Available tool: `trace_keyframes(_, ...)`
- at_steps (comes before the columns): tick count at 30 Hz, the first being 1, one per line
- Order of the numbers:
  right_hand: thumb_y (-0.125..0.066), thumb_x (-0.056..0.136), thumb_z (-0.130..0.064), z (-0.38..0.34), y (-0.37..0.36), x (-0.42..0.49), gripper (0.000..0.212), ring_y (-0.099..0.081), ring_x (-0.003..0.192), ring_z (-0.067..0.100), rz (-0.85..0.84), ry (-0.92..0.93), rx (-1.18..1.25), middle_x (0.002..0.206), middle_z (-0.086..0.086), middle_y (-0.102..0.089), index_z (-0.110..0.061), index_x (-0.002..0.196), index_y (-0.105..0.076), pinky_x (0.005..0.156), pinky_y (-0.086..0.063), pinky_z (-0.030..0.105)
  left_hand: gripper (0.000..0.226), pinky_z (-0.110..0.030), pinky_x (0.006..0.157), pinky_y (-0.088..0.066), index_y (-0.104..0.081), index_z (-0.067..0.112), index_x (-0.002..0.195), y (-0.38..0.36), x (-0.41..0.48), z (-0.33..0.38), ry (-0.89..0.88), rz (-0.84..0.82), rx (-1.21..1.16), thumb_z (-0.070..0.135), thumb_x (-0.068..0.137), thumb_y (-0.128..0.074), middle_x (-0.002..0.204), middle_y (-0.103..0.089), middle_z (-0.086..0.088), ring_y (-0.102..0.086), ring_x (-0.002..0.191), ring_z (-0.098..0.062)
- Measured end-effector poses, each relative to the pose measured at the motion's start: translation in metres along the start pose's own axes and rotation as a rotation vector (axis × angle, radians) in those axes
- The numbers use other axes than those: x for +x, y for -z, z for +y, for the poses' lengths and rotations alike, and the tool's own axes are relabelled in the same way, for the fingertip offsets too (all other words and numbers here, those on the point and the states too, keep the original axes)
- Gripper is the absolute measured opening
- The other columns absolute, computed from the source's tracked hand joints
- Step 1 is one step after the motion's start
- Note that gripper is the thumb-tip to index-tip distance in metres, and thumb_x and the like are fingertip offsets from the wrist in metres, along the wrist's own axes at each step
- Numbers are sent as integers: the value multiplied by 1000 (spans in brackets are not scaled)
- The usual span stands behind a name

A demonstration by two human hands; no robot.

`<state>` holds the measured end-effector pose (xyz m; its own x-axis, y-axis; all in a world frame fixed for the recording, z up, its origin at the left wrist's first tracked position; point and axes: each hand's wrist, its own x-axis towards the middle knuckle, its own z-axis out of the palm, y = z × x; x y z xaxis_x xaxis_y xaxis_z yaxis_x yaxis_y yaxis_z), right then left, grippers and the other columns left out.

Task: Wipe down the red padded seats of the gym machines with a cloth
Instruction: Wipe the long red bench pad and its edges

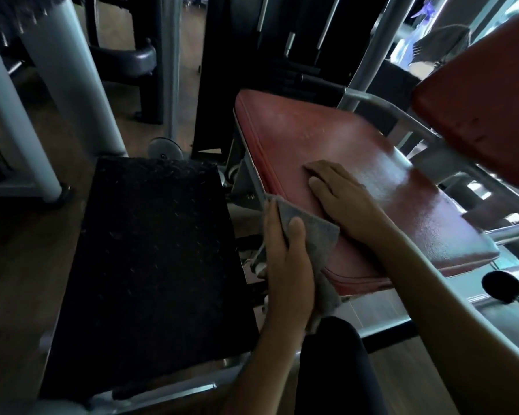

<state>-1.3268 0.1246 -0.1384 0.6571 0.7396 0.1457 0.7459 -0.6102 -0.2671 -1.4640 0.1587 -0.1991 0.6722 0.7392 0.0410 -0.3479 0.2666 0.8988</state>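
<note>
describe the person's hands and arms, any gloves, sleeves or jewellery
The left hand and right hand are bare: no gloves, rings or watch visible. The left forearm and right forearm are uncovered, with no sleeves in view.

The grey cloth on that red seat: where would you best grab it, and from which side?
Take the part of the grey cloth that overhangs the red seat's edge, coming from that open side. Both faces are free there, so a thumb can pinch on top with fingers beneath, as the left hand does. Farther in it lies flat on the pad.
</note>
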Motion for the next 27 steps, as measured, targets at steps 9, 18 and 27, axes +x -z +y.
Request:
trace_keyframes(9, -23, 97, -55, -1, -1, 2, 57, -34, 141, 13, -1, -5, 3, 155, -7, -36, -34, 147, -38, 115, -30, 50, 60, -43, 116, -37, -28, 40, 154, -2, 3, -5, 65, 36, -40, 53, 98, -41, 158, -36, 5, -39, 143, -14)
trace_keyframes(18, -33, 104, -43, -2, 1, 1, 45, -36, 140, 16, 12, -1, 32, 154, -4, -38, -30, 147, -41, 116, -29, 50, 50, -43, 121, -29, -26, 31, 157, 1, 44, 2, 77, 32, 69, 37, 108, -33, 162, -28, 3, -31, 147, -16)
trace_keyframes(27, -36, 106, -39, -5, 2, -1, 44, -37, 140, 16, 21, 9, 20, 154, -2, -39, -26, 148, -42, 116, -29, 40, 54, -43, 120, -31, -26, 32, 156, 2, 33, 2, 85, 40, 49, 41, 104, -36, 160, -32, 1, -34, 146, -16)
